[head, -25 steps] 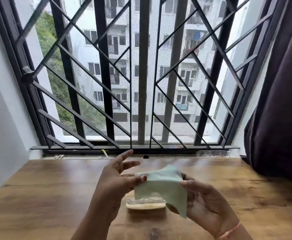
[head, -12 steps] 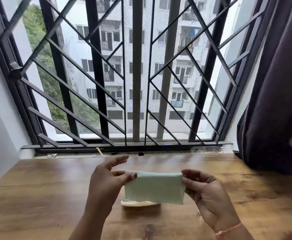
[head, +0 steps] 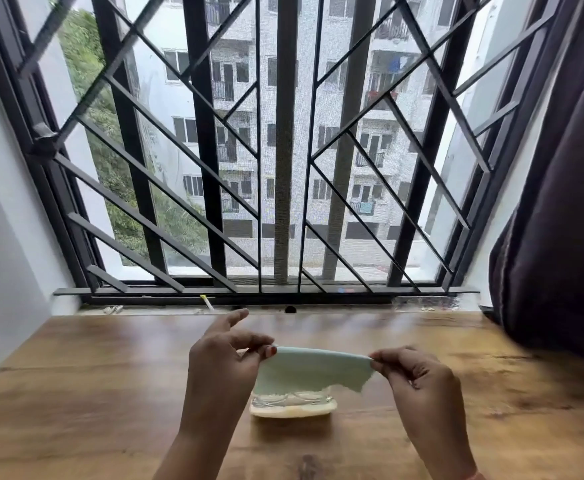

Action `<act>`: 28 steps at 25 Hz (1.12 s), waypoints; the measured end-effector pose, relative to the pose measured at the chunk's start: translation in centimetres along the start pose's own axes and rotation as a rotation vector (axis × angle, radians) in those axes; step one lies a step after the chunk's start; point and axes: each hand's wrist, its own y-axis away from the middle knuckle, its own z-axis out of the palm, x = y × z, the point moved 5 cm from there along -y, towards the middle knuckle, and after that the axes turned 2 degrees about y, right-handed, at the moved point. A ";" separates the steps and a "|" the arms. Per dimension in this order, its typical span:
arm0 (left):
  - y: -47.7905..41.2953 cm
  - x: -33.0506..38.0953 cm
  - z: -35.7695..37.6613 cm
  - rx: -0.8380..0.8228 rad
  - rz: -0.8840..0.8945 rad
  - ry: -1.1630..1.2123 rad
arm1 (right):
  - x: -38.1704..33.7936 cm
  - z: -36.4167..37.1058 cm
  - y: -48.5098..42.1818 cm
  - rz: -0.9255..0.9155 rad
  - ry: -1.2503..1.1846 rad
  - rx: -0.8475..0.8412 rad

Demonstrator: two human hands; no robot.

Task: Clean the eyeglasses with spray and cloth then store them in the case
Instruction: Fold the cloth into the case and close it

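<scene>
We pinch the pale green cloth (head: 313, 370) taut, left hand (head: 223, 367) and right hand (head: 418, 379) fingers clamped on its top corners. Behind the cloth, the eyeglasses (head: 292, 399) lie in the open case (head: 293, 409) on the surface (head: 93, 393).

Your left hand (head: 226, 362) and right hand (head: 418, 379) pinch the cloth (head: 309, 370) by its two upper corners, stretched between them above the table (head: 76, 393). Under the cloth, the eyeglasses (head: 292, 398) lie in the case (head: 294, 409), mid-table. Behind runs the window grille (head: 283, 150); a curtain (head: 557, 202) hangs over the far right corner.
</scene>
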 end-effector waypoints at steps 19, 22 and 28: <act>0.7 0.6 1.0 -0.005 -0.089 0.168 | -1.8 -0.2 0.6 0.152 -0.382 -0.123; 1.7 1.8 2.0 -0.057 -0.106 0.192 | -3.4 1.0 1.8 0.031 -0.275 -0.132; 2.9 3.8 3.2 -0.195 -0.090 0.278 | -5.6 2.1 2.7 -0.087 -0.261 -0.159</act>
